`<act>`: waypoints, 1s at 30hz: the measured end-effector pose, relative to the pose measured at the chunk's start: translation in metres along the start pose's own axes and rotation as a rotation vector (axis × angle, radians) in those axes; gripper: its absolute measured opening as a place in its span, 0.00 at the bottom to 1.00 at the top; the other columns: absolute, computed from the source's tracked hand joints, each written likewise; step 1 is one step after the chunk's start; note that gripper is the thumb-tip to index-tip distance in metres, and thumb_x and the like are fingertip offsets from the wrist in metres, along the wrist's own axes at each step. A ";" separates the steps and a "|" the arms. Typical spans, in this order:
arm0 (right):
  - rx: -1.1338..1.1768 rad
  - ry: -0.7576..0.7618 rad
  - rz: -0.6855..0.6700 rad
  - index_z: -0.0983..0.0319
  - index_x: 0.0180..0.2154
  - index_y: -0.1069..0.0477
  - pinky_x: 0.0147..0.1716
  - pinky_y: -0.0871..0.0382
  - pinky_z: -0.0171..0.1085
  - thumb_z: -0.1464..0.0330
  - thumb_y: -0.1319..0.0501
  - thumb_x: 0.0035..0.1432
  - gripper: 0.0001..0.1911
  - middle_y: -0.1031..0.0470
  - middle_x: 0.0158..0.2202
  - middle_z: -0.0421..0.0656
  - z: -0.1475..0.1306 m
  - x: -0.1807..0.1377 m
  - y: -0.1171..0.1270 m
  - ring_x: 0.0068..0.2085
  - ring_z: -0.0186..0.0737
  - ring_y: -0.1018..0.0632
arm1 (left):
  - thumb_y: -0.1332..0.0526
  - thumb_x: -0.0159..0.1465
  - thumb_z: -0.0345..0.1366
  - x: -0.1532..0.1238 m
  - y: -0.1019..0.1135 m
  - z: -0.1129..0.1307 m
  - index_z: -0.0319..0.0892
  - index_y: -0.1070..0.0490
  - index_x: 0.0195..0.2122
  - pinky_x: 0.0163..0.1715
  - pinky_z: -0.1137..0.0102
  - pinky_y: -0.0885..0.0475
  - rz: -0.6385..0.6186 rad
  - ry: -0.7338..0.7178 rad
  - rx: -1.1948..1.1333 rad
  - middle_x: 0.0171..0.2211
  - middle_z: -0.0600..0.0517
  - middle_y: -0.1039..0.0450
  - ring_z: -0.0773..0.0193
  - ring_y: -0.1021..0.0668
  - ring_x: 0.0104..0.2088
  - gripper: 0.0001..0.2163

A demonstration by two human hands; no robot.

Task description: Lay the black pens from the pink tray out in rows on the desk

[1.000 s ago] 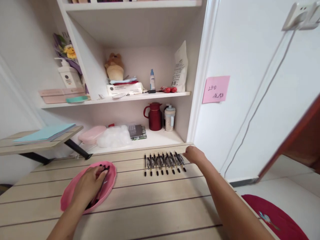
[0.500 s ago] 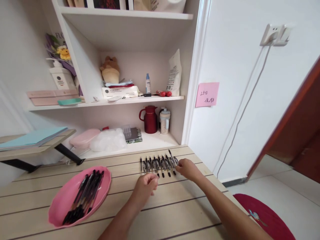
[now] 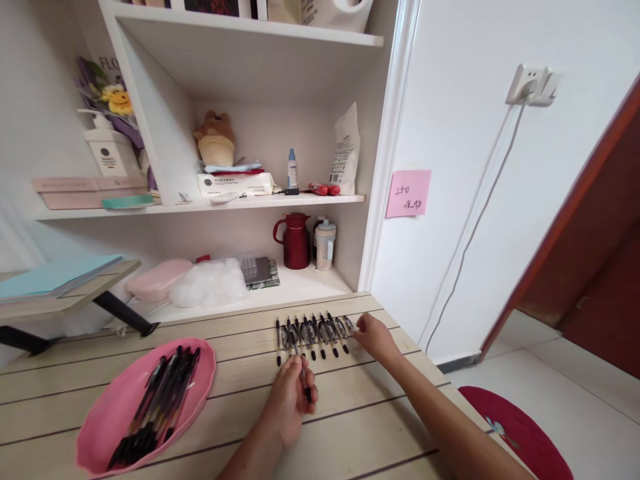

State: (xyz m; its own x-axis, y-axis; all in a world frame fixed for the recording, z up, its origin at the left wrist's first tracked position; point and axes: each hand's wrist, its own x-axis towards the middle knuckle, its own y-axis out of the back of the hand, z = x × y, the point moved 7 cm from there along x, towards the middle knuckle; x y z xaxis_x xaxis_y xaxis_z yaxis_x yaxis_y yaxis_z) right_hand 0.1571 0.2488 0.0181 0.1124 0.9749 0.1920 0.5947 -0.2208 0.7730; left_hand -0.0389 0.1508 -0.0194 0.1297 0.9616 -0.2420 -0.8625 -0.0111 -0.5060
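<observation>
My left hand (image 3: 290, 400) is closed around a black-tipped pen (image 3: 307, 392), whose far end points toward the row on the table. My right hand (image 3: 376, 337) is just beyond the row's right end, with curled fingers slightly apart and no pen visible in them. Several black and clear pens (image 3: 279, 341) lie side by side, roughly upright in view. Small dark oval loops (image 3: 349, 323) lie among them; their kind is unclear. At the left, a pink scalloped tray (image 3: 93, 427) holds a bundle of similar pens (image 3: 160, 400).
The wooden slatted table (image 3: 240, 460) meets a white shelf unit (image 3: 300, 200) at the back. A red jug (image 3: 297, 241) and a pale cup (image 3: 325, 245) stand on its lowest level. A small raised stand (image 3: 125, 310) is at the left, and a pink note (image 3: 409, 193) is on the wall.
My left hand, without a visible pen before, now holds one. The slanted pen by my right hand is gone from there. The view has shifted slightly.
</observation>
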 end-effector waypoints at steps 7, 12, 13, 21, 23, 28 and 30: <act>-0.043 -0.004 0.030 0.62 0.30 0.39 0.25 0.47 0.32 0.75 0.44 0.43 0.08 0.31 0.25 0.44 0.015 0.011 -0.025 0.29 0.37 0.31 | 0.47 0.57 0.48 0.004 -0.003 -0.003 0.42 0.42 0.32 0.08 0.81 0.54 -0.005 -0.061 0.229 0.18 0.61 0.39 0.78 0.41 0.10 0.13; -0.016 -0.019 0.008 0.63 0.29 0.37 0.25 0.47 0.32 0.79 0.46 0.41 0.10 0.31 0.26 0.44 0.021 0.006 -0.019 0.29 0.36 0.32 | 0.47 0.56 0.49 0.004 -0.004 -0.006 0.42 0.40 0.32 0.08 0.81 0.55 -0.021 -0.054 0.317 0.18 0.60 0.39 0.78 0.41 0.10 0.15; -0.003 -0.021 0.001 0.63 0.28 0.37 0.25 0.46 0.32 0.79 0.46 0.40 0.09 0.31 0.25 0.44 0.020 0.005 -0.016 0.28 0.36 0.32 | 0.48 0.56 0.49 0.004 -0.005 -0.006 0.41 0.40 0.32 0.08 0.81 0.56 -0.027 -0.055 0.333 0.17 0.60 0.39 0.78 0.42 0.10 0.15; 0.876 -0.041 -0.309 0.64 0.28 0.32 0.17 0.48 0.29 0.68 0.41 0.43 0.07 0.35 0.17 0.36 -0.051 -0.013 -0.010 0.18 0.28 0.36 | 0.49 0.57 0.46 0.000 -0.014 -0.004 0.40 0.39 0.31 0.09 0.80 0.56 -0.104 -0.126 0.453 0.14 0.61 0.41 0.79 0.45 0.09 0.13; 1.018 -0.052 -0.305 0.64 0.28 0.31 0.16 0.49 0.29 0.66 0.38 0.40 0.10 0.35 0.17 0.35 -0.068 -0.017 -0.007 0.17 0.26 0.37 | 0.49 0.57 0.46 0.000 -0.014 -0.003 0.40 0.39 0.31 0.09 0.79 0.56 -0.094 -0.136 0.460 0.14 0.61 0.41 0.79 0.45 0.09 0.13; 1.083 -0.069 -0.293 0.64 0.27 0.31 0.14 0.51 0.27 0.65 0.36 0.37 0.13 0.35 0.17 0.35 -0.078 -0.024 -0.009 0.15 0.24 0.38 | 0.50 0.58 0.45 0.001 -0.013 -0.006 0.40 0.39 0.31 0.09 0.79 0.57 -0.107 -0.124 0.472 0.14 0.61 0.41 0.78 0.45 0.09 0.13; 1.073 -0.069 -0.312 0.64 0.27 0.31 0.13 0.51 0.27 0.65 0.36 0.37 0.13 0.35 0.17 0.35 -0.076 -0.025 -0.012 0.15 0.24 0.39 | 0.50 0.58 0.45 0.001 -0.013 -0.006 0.40 0.39 0.31 0.09 0.79 0.57 -0.106 -0.129 0.472 0.14 0.61 0.41 0.79 0.46 0.09 0.12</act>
State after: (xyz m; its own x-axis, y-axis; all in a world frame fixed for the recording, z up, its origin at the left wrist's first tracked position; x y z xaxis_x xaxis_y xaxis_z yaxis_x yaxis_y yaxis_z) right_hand 0.0867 0.2251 0.0494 -0.1379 0.9902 0.0214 0.9792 0.1396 -0.1472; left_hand -0.0249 0.1505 -0.0184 0.1931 0.9770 -0.0904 -0.9789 0.1856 -0.0851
